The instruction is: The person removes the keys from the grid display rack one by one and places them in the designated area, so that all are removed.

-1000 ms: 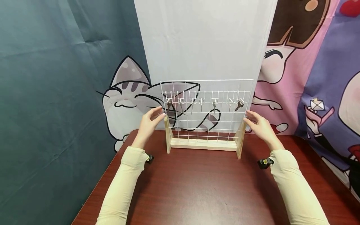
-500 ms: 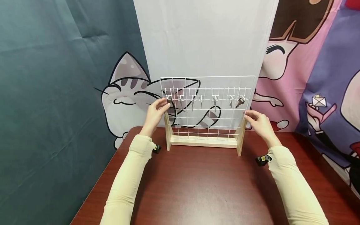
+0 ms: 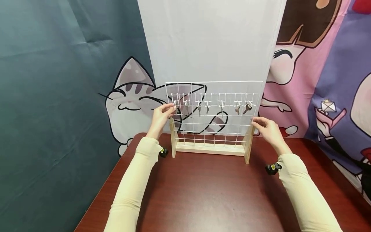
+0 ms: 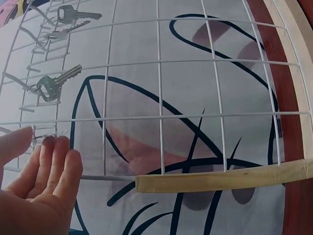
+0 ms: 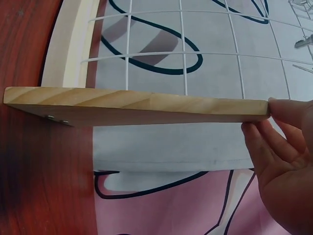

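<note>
A white wire grid rack [image 3: 214, 125] stands upright on the table in a pale wooden base [image 3: 210, 149], with several keys hanging from its white hooks. My left hand [image 3: 161, 116] is at the leftmost hook, thumb and fingertips pinching the key there, which they mostly hide. In the left wrist view, a neighbouring key [image 4: 57, 84] hangs just above these fingertips. My right hand [image 3: 268, 130] pinches the top end of the right wooden upright [image 5: 146, 103] between thumb and fingers. Near it, a darker key [image 3: 247, 108] hangs from the rightmost hook.
The reddish-brown table [image 3: 203, 190] reaches back to a white hanging cloth [image 3: 214, 38] behind the rack. A teal cloth [image 3: 58, 112] hangs at the left, and a pink and purple cartoon cloth [image 3: 292, 93] at the right. The left wooden upright [image 3: 173, 138] stands below my left hand.
My left hand has moved right and up from beside the left upright to the leftmost key and closed on it. My right fingers have closed on the right upright. Several keys swing slightly.
</note>
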